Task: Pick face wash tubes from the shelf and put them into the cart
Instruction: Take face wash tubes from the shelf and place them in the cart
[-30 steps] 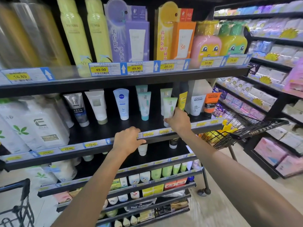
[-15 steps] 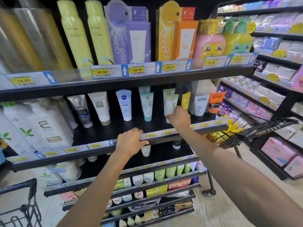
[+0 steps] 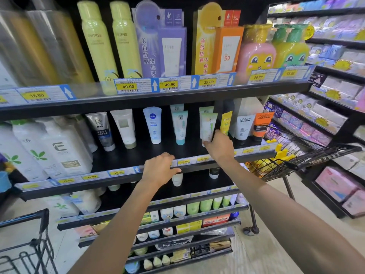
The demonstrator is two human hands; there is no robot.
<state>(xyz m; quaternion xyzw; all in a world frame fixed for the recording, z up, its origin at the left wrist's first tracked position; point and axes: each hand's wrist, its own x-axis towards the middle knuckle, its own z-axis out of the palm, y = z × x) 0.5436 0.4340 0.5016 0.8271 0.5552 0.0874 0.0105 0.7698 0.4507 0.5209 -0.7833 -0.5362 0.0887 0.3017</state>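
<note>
Face wash tubes stand cap-down in a row on the black middle shelf [image 3: 126, 161]. My right hand [image 3: 218, 146] grips the lower end of a pale green and white tube [image 3: 208, 125] near the row's right side. My left hand [image 3: 159, 168] rests curled over the shelf's front edge, on the price strip. To the left stand a teal-capped tube [image 3: 180, 127], a blue and white Nivea tube [image 3: 153, 124], a white tube [image 3: 124, 127] and a grey men's tube [image 3: 100, 130]. A black wire cart [image 3: 308, 155] sits to the right, its basket level with the shelf.
A yellow tube [image 3: 225, 122] and two L'Oreal tubes [image 3: 253, 125] stand right of my right hand. White refill pouches [image 3: 49, 149] fill the shelf's left end. Spray cans and boxes line the shelf above. A second cart's handle [image 3: 25, 216] shows at lower left. More shelving stands at right.
My right hand has risen from the shelf's front edge to the pale green tube and closed on its base. The left hand has stayed on the shelf edge.
</note>
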